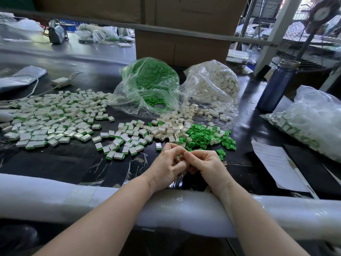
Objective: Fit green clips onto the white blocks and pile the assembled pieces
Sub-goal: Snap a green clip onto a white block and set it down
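Sprawling across the glossy black table (pixel 77 163) is a big flat pile of finished white blocks with green edges (pixel 48 115), behind it a crinkly clear bag of green clips (pixel 149 84) and another of plain white blocks (pixel 214 84). Loose green plastic clips (pixel 208 135) sit just past the hands. Bare tabletop opens left of the wrists, padded white foam edge (pixel 55 196) under them. Left hand (pixel 166 169) and right hand (pixel 206 167) are pressed together, fingers curled round something tiny; only a green sliver shows. Paper sheet (pixel 275 163) writing's unreadable.
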The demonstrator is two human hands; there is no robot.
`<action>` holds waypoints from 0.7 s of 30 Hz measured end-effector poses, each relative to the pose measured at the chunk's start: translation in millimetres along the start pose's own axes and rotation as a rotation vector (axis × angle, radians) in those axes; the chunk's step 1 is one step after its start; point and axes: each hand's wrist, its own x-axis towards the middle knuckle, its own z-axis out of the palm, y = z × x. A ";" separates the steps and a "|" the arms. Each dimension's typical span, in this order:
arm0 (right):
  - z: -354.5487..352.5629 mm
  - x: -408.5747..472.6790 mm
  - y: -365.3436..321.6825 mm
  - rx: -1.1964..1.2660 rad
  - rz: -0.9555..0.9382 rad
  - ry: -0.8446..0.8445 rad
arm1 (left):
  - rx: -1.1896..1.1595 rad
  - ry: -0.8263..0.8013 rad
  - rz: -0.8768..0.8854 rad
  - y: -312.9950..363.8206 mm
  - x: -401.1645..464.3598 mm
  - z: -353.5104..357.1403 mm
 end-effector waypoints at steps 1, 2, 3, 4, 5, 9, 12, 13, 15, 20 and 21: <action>1.2 0.2 -0.4 -0.018 -0.017 0.011 | -0.015 0.021 0.002 0.3 0.1 -0.3; 1.7 0.4 -0.3 -0.017 -0.026 0.032 | -0.010 0.048 0.000 0.1 0.6 -0.7; 1.2 0.9 0.5 0.004 -0.026 0.065 | 0.004 0.080 -0.006 -0.7 1.2 -1.1; 0.1 1.1 1.1 0.026 -0.024 0.101 | 0.016 0.110 -0.017 -1.6 1.6 -1.6; -1.2 1.4 1.8 0.030 -0.027 0.130 | 0.022 0.131 -0.030 -2.0 1.9 -2.1; -2.6 0.9 3.5 -0.118 -0.086 0.176 | 0.058 0.132 -0.045 -1.7 1.5 -2.3; -3.2 1.5 3.8 -0.248 -0.133 0.203 | 0.098 0.116 -0.045 -1.9 1.2 -2.8; -3.2 1.7 4.2 -0.284 -0.141 0.204 | 0.108 0.111 -0.045 -1.9 1.1 -2.7; -2.6 2.2 4.8 -0.350 -0.140 0.205 | 0.123 0.103 -0.042 -2.0 0.9 -2.1; -1.4 2.7 4.8 -0.408 -0.120 0.220 | 0.150 0.101 -0.022 -4.1 1.1 -2.4; -1.2 2.5 4.3 -0.399 -0.125 0.234 | 0.140 0.110 -0.026 -4.7 0.9 -2.4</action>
